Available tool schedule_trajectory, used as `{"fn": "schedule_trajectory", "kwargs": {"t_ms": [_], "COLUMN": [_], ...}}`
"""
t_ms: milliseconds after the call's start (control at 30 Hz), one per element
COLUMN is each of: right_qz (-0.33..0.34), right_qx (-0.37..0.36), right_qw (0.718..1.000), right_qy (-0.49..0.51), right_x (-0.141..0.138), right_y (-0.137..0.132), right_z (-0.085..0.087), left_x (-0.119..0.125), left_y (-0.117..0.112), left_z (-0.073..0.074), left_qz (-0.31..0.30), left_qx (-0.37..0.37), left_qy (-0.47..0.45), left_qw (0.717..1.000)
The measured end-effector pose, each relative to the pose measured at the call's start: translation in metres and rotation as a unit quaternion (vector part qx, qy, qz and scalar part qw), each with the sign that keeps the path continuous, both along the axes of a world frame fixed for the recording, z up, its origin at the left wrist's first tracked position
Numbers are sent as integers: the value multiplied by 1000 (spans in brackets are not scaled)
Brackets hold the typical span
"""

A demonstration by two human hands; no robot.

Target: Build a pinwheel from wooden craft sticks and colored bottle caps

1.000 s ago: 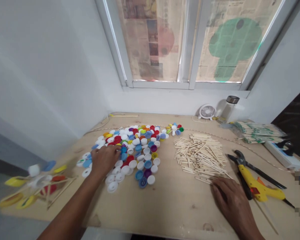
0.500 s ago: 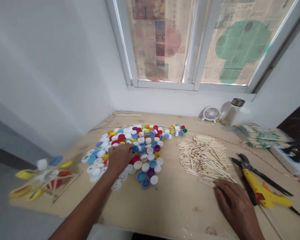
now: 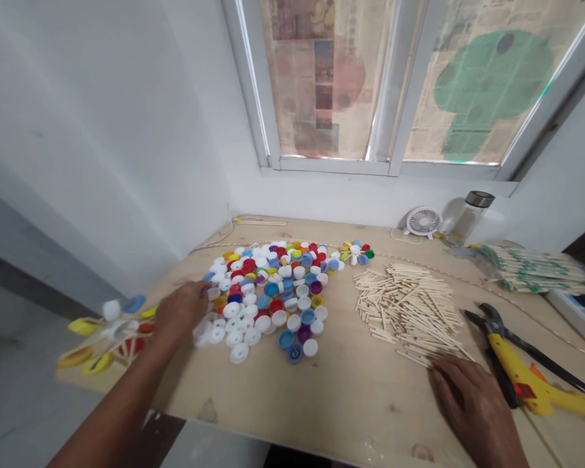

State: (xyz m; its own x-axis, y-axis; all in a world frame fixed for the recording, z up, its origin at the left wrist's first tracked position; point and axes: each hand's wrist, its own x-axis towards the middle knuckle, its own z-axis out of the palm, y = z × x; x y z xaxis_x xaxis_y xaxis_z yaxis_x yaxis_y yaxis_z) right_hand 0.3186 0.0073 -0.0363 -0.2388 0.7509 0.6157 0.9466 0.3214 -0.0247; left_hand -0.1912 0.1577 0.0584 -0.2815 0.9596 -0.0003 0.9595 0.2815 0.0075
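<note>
At the left edge of a spread of colourful plastic bottle caps [image 3: 251,305], my left hand [image 3: 182,311] reaches down with its fingers bent against the outer caps. Its fingertips are partly hidden and smeared by motion, so I cannot make out a cap in its grip. A cap flower on thin sticks [image 3: 97,341] stands left of that forearm, partly covered by it. My right hand [image 3: 470,403] rests on the table with its thumb apart from its loosely bent fingers. Those fingertips touch the near edge of a heap of short wooden sticks [image 3: 409,312].
Right of my right hand lie a yellow glue gun [image 3: 536,380] and black-handled cutters [image 3: 492,322]. A small cap flower [image 3: 355,252] sits behind the caps. Farther back are a white fan [image 3: 423,222], a glass bottle [image 3: 469,220], bagged sticks [image 3: 536,268] and a power strip [image 3: 578,318].
My left hand has moved left from the middle of the caps to their left edge. The view has turned slightly left. My right hand stays by the sticks.
</note>
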Motion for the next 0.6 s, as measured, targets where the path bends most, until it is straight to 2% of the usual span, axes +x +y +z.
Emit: {"fn": "schedule_trajectory", "kwargs": {"t_ms": [133, 400, 600], "right_qz": [-11, -9, -8], "right_qx": [5, 6, 8], "right_qw": [1000, 1000, 1000], "right_qy": [-18, -20, -23], "right_x": [-1, -2, -3], "right_y": [0, -1, 0], "right_z": [4, 3, 4], "left_x": [-11, -14, -14], "left_y": [13, 25, 34], "left_z": [-1, -3, -4], "left_qz": [-4, 29, 49], "left_qx": [-39, -94, -96], "left_qy": [1, -19, -57], "left_qw": [999, 995, 993]}}
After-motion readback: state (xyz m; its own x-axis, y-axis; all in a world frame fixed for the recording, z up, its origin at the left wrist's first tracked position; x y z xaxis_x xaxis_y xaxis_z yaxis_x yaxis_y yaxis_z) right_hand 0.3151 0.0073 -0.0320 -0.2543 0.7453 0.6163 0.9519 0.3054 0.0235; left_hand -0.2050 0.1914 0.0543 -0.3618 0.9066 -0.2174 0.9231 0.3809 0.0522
